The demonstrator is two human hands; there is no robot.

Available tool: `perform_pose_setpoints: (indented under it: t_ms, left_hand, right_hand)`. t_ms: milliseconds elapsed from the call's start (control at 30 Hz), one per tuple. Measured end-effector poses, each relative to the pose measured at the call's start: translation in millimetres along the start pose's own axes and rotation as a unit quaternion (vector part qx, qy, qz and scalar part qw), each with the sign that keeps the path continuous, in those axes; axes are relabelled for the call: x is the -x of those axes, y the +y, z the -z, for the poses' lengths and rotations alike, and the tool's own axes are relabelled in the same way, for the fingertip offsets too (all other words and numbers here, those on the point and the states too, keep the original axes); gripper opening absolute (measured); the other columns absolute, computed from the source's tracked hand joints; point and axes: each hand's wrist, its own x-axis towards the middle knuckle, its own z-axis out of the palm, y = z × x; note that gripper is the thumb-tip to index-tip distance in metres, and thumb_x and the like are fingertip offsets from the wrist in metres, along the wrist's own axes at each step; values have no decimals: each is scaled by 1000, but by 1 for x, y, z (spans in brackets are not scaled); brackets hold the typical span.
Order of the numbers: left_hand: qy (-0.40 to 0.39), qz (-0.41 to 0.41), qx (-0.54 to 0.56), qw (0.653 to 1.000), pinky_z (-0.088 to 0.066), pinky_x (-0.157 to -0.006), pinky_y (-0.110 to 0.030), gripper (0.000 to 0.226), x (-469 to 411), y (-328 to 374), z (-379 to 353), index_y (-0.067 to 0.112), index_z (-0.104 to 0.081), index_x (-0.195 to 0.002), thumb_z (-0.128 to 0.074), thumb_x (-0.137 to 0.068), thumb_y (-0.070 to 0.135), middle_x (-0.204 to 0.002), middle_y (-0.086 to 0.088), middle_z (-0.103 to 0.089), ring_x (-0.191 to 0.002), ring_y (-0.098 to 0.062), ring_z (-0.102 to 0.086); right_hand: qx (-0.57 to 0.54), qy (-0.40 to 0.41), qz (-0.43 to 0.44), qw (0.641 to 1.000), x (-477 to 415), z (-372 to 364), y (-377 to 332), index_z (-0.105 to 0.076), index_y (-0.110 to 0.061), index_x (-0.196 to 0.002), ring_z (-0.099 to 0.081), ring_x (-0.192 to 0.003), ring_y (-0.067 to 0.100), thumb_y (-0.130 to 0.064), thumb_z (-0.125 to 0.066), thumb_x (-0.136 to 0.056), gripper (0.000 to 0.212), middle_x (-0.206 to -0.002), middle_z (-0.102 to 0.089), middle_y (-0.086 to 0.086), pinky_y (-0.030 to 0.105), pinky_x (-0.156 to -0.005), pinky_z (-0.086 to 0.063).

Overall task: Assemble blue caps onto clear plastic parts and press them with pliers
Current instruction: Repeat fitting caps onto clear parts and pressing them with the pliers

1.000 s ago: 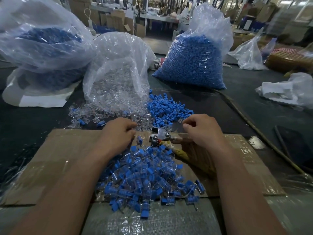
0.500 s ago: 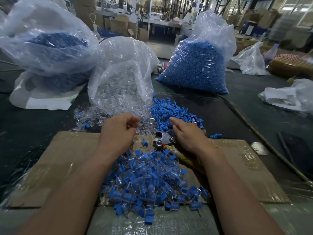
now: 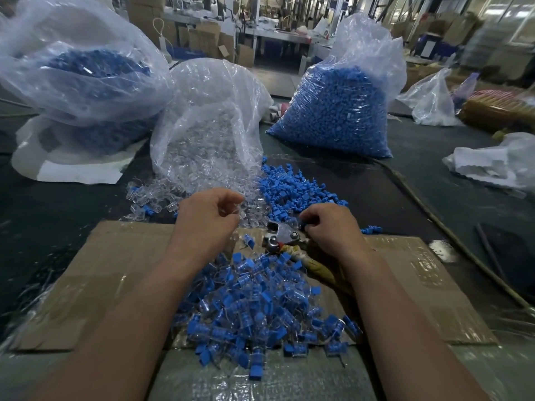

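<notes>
A factory assembly floor: beyond the left hand [image 3: 207, 218] and right hand [image 3: 330, 227] stand bulk bags of blue caps [image 3: 333, 111] and clear parts [image 3: 202, 146]; farther back, cardboard boxes [image 3: 202, 39] and workbenches [image 3: 278, 34].

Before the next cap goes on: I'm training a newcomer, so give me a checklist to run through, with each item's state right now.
1. Clear part held in left hand: ok, the fingers seem to curl round it.
2. Blue cap pinched in right hand: ok.
3. Cap facing the right way: cannot tell, the fingers hide it.
4. Cap seated on part: not ok, the hands are apart.
5. Pliers within reach: ok, lying on the cardboard between both hands.
6. Loose caps in supply: ok, a heap lies beyond the right hand.
</notes>
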Motion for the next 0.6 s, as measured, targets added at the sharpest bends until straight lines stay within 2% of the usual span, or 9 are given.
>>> perform_pose_setpoints:
  t_ms: [67, 133, 200, 267, 333, 400, 467, 600]
  left_hand:
    - [-6, 10, 18, 1000, -51, -66, -13, 25, 1, 1, 0, 17, -67, -99, -66, -80, 1, -77, 12, -59, -75, 0, -59]
    - [-17, 20, 44, 999, -56, -74, -31, 23, 2, 2, 1, 22, -67, -89, -66, -80, 1, -80, 8, -62, -78, -10, -63]
    - [-24, 29, 67, 997, -56, -75, -38, 27, 2, 3, 3, 28, -64, -80, -67, -80, 1, -80, 4, -64, -78, -16, -65]
    - [-27, 38, 88, 995, -57, -71, -32, 28, 2, 3, 3, 28, -63, -78, -68, -79, 1, -79, 1, -65, -76, -16, -65]
    - [-21, 45, 102, 994, -53, -58, -16, 28, 2, 4, 3, 27, -61, -76, -69, -77, 1, -75, 1, -65, -68, -10, -63]
    - [-18, 54, 127, 990, -48, -52, -9, 26, 2, 5, 2, 23, -61, -75, -69, -76, -1, -73, -1, -65, -61, -5, -62]
    - [-22, 61, 159, 985, -49, -53, -9, 25, 2, 6, 2, 20, -61, -74, -68, -76, -4, -71, -3, -65, -57, -3, -62]
    - [-36, 49, 189, 980, -52, -56, -13, 23, 2, 7, 1, 17, -62, -74, -67, -76, -5, -66, -2, -66, -56, -5, -63]
  right_hand:
    - [3, 5, 2, 1000, -1, 0, -1, -68, -18, -105, -58, -98, 15, -6, -57, -86, 26, -110, -66, 0, 29, -84, -46]
    - [7, 2, 6, 1000, -1, 0, -1, -69, -19, -105, -59, -96, 15, -7, -57, -86, 25, -109, -67, 0, 28, -83, -46]
    - [6, 1, 9, 1000, 0, 0, 0, -69, -19, -105, -58, -97, 14, -6, -56, -87, 25, -109, -66, 0, 28, -83, -45]
    - [-20, 30, 12, 999, 2, 2, 0, -69, -17, -103, -57, -95, 12, -5, -54, -87, 25, -108, -67, -1, 27, -83, -45]
    - [-71, 88, 24, 993, 4, 7, -1, -69, -16, -100, -54, -86, 6, -6, -56, -87, 21, -102, -68, -2, 21, -78, -42]
    - [-138, 130, 37, 981, 9, 13, -6, -68, -19, -94, -53, -76, -2, -9, -60, -86, 15, -91, -67, -7, 13, -73, -41]
    - [-206, 151, 59, 965, 19, 17, -17, -63, -27, -83, -55, -68, -6, -10, -65, -83, 17, -78, -61, -17, 7, -65, -43]
    - [-267, 157, 137, 941, 40, 16, -42, -57, -31, -72, -56, -69, -6, -7, -68, -79, 27, -67, -57, -18, 6, -63, -44]
